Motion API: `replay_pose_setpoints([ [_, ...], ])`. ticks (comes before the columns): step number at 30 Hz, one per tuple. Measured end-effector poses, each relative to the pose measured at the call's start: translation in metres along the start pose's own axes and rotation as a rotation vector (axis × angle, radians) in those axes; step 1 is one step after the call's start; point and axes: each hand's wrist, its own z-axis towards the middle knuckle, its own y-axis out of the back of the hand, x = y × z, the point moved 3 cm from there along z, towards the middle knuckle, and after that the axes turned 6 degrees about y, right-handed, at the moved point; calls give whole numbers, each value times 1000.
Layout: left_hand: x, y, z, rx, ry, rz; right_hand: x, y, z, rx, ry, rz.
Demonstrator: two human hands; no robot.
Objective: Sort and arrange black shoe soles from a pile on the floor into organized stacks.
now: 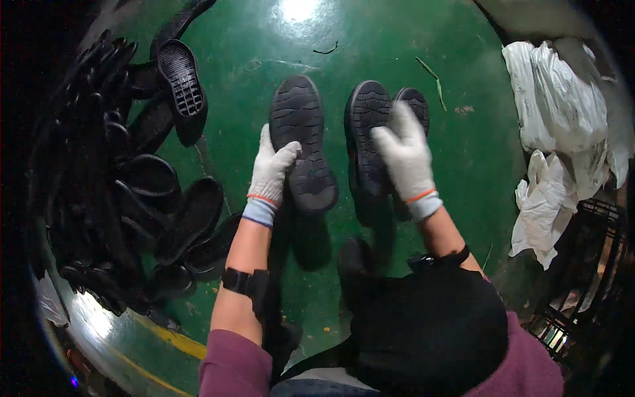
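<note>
My left hand point(272, 165), in a white knit glove, grips a black shoe sole point(297, 126) by its left edge, thumb on top. The sole is tread side up above the green floor. To the right is a second black sole point(368, 109), also tread up, with a third black sole point(415, 99) close beside it. My right hand point(407, 155), gloved too and slightly blurred, is over these two with thumb and fingers apart. It covers part of both, and I cannot tell whether it touches them.
A large heap of black soles point(145, 175) lies on the left, one waffle-patterned sole point(182, 86) on top. White plastic bags point(555, 99) and a black crate point(595, 231) are at the right. The green floor point(456, 40) has a yellow line point(169, 336) and small scraps.
</note>
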Motion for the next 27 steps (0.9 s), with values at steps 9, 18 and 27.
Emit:
replay_pose_setpoints([
  [9,35,-61,20,-112,87,677,-164,119,-15,-140,-165,-223],
  [18,-55,15,-14,-417,-395,1450,5,20,38,-111,-65,207],
  [27,-107,230,-113,-336,242,2152,79,-60,6,298,-29,492],
])
